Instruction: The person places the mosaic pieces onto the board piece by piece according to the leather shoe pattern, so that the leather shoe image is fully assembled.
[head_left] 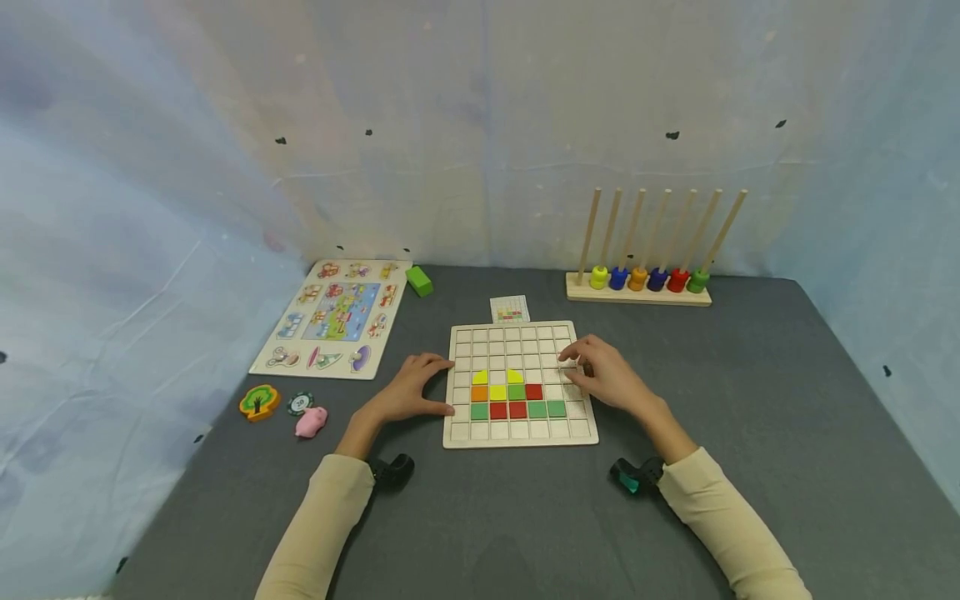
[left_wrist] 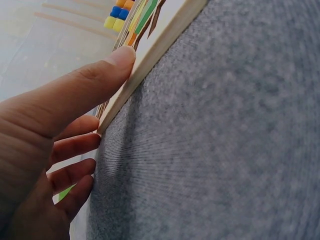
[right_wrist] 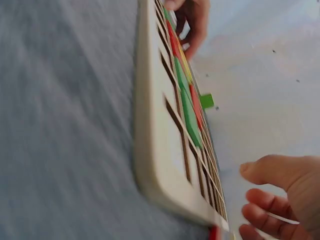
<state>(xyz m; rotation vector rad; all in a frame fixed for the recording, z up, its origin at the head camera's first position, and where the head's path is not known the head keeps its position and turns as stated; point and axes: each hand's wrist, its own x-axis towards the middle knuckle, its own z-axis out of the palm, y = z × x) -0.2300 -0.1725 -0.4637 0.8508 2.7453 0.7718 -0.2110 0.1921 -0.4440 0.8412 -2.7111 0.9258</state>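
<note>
A wooden grid board [head_left: 527, 440] lies flat on the dark table, with green, red, yellow and orange tiles [head_left: 517, 409] in some of its squares. My left hand [head_left: 406, 389] rests at the board's left edge. In the left wrist view its thumb [left_wrist: 122, 57] touches the rim, with the other fingers spread loosely alongside. Over the right side of the board is my right hand [head_left: 606, 372]. Its thumb and bent fingers stand apart with nothing between them, as the right wrist view also shows. A small pattern card [head_left: 510, 307] lies at the board's far edge.
A picture puzzle [head_left: 262, 365] and a green block [head_left: 420, 282] lie at the back left. Nearer are a tree piece [head_left: 259, 402], a chip [head_left: 300, 403] and a pink pig [head_left: 311, 422]. A peg rack [head_left: 637, 297] with coloured beads stands at the back right, before the draped backdrop.
</note>
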